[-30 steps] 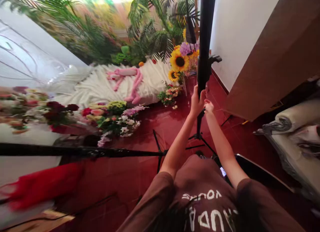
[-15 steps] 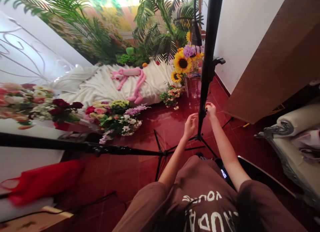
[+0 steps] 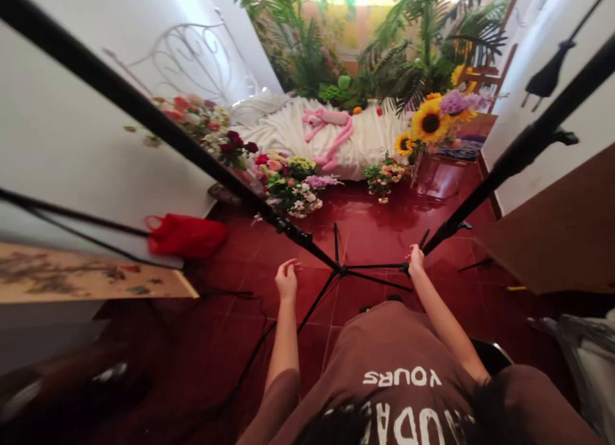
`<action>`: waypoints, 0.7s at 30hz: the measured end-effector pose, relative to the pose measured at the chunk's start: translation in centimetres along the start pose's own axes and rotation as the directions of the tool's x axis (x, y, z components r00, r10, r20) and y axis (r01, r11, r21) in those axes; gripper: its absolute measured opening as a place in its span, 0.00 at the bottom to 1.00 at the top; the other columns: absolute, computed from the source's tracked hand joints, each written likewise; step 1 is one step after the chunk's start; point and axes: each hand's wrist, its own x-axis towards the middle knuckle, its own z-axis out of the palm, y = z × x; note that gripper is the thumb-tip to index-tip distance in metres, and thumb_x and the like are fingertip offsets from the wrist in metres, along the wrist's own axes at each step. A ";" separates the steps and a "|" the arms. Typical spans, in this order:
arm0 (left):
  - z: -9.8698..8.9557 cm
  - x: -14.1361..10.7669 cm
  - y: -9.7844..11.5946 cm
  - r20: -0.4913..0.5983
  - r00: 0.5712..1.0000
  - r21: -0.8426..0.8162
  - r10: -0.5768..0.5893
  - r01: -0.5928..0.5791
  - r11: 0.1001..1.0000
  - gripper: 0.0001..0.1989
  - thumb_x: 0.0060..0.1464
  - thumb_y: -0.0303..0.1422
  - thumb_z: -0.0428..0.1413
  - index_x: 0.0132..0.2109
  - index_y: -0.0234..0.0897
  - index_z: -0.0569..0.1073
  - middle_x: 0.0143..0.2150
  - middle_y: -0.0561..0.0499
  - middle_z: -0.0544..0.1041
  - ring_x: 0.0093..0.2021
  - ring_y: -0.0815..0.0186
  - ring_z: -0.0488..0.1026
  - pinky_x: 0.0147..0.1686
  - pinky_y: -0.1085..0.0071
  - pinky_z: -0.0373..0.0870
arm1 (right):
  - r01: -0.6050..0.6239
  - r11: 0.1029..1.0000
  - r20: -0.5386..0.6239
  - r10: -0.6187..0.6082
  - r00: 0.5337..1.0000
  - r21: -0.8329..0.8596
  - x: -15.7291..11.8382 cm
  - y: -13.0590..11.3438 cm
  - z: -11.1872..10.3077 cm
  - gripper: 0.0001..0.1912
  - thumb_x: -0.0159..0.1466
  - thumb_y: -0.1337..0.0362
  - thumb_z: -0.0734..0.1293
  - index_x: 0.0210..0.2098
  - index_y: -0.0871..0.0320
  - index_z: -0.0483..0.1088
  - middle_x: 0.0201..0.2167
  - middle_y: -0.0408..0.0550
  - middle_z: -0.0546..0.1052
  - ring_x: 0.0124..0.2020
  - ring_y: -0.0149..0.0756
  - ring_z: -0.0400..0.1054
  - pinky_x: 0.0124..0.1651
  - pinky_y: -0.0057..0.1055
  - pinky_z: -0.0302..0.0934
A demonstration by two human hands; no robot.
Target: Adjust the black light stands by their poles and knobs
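Two black light stands with tripod legs stand in front of me. My right hand point(image 3: 416, 259) is closed round the lower part of the right light stand point(image 3: 485, 182), which leans up to the right. A power plug point(image 3: 550, 73) hangs on a cord beside its upper pole. My left hand point(image 3: 287, 278) is in the air with loosely bent fingers apart, and nothing shows in it. It is nearest to the left light stand point(image 3: 230, 176), below its pole and left of its spread legs, not touching it.
Flower bunches point(image 3: 298, 186) border a white draped bed point(image 3: 375, 144) bearing a pink plush toy point(image 3: 331, 121). Sunflowers point(image 3: 430, 121) stand at its right. A red bag point(image 3: 185, 235) and a painted panel point(image 3: 96, 272) are at left; a brown board point(image 3: 557, 227) is at right.
My left hand has moved left, away from the right light stand. My right hand stays at that stand, whose pole now leans right in view. The view has turned left.
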 end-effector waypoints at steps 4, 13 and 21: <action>-1.1 2.5 5.3 -0.079 0.982 -0.065 0.170 -0.175 0.982 0.14 0.54 0.39 0.53 0.43 0.34 0.73 0.35 0.48 0.77 0.32 0.70 0.74 0.34 0.73 0.71 | -0.132 0.989 0.206 0.142 0.968 -0.061 -4.1 1.9 6.9 0.08 0.57 0.60 0.62 0.24 0.55 0.61 0.16 0.36 0.64 0.15 0.24 0.57 0.20 0.22 0.56; 2.5 2.7 11.7 -0.047 0.893 -0.140 0.448 -0.449 0.882 0.27 0.60 0.55 0.46 0.53 0.39 0.68 0.47 0.44 0.74 0.48 0.64 0.73 0.50 0.67 0.70 | -0.380 0.881 0.760 0.446 0.473 -0.281 -13.8 0.1 18.9 0.13 0.62 0.53 0.66 0.31 0.57 0.68 0.20 0.39 0.67 0.19 0.26 0.60 0.25 0.23 0.56; 3.4 3.6 11.4 0.014 0.875 -0.072 0.484 -0.482 0.873 0.28 0.60 0.57 0.44 0.50 0.38 0.70 0.47 0.40 0.76 0.54 0.59 0.72 0.53 0.62 0.68 | -0.735 0.632 0.901 0.428 0.066 -0.246 -18.3 -3.0 23.2 0.27 0.70 0.47 0.54 0.19 0.55 0.51 0.13 0.35 0.55 0.15 0.24 0.49 0.18 0.20 0.49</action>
